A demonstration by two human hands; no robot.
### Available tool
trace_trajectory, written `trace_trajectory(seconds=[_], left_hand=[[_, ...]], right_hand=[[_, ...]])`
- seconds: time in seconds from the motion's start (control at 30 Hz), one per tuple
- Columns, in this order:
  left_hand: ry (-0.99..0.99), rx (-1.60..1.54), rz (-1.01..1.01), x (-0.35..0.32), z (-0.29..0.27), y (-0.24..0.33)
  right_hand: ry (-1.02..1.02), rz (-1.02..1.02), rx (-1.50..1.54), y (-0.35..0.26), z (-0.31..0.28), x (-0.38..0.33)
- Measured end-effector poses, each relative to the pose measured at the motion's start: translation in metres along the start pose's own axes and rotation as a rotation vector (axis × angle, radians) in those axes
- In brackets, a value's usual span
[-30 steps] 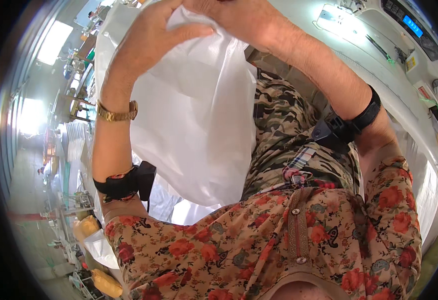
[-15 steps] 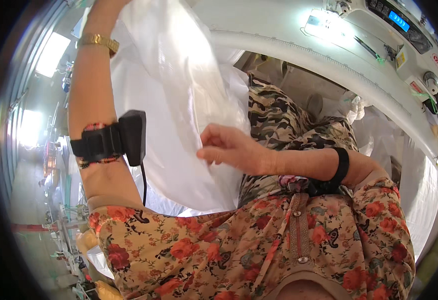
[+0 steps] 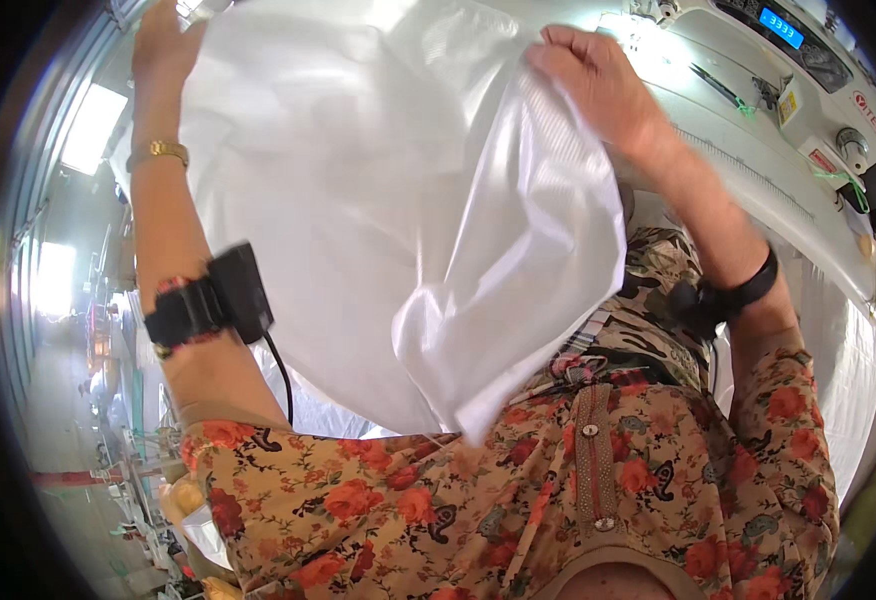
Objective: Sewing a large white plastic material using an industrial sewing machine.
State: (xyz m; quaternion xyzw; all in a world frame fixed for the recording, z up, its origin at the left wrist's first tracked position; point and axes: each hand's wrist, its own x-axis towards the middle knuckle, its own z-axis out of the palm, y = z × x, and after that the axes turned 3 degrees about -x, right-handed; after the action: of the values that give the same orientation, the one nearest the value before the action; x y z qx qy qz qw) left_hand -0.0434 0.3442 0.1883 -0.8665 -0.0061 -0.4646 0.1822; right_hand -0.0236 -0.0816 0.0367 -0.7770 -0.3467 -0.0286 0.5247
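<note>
**While glossy white plastic-looking sheet [image 3: 328,190] sags, step looks like spreading**

Head: sheet drapes over camouflage-clad lap [image 3: 663,265]; right hand [image 3: 603,92] grip closed on its edge; left hand [image 3: 165,55] by left edge, grip unclear. Next likely calls for evening slack.

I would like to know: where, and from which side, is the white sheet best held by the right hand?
Probably by the gathered upper right part of the white sheet, coming from the right: there it narrows into folds at the right hand, easy to pinch, while the middle spreads broad.
</note>
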Motion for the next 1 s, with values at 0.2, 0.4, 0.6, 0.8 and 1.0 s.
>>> trace_trajectory(seconds=[0.2, 0.4, 0.6, 0.8, 1.0], left_hand=[[-0.256, -0.828, 0.326, -0.033, -0.063, 0.23], [-0.572, -0.992, 0.221, -0.049, -0.028, 0.263], [-0.38, -0.861, 0.204, -0.032, 0.015, 0.263], [-0.355, -0.947, 0.183, -0.023, 0.034, 0.238], [-0.502, -0.522, 0.082, -0.076, 0.062, 0.193]], right_hand=[[-0.217, -0.221, -0.466, -0.027, -0.028, 0.024], [-0.134, -0.057, -0.164, -0.005, -0.031, -0.002], [0.105, 0.16, -0.277, 0.025, 0.001, -0.075], [0.01, 0.458, 0.375, 0.057, 0.016, -0.137], [0.114, 0.435, 0.136, 0.065, 0.002, -0.18]])
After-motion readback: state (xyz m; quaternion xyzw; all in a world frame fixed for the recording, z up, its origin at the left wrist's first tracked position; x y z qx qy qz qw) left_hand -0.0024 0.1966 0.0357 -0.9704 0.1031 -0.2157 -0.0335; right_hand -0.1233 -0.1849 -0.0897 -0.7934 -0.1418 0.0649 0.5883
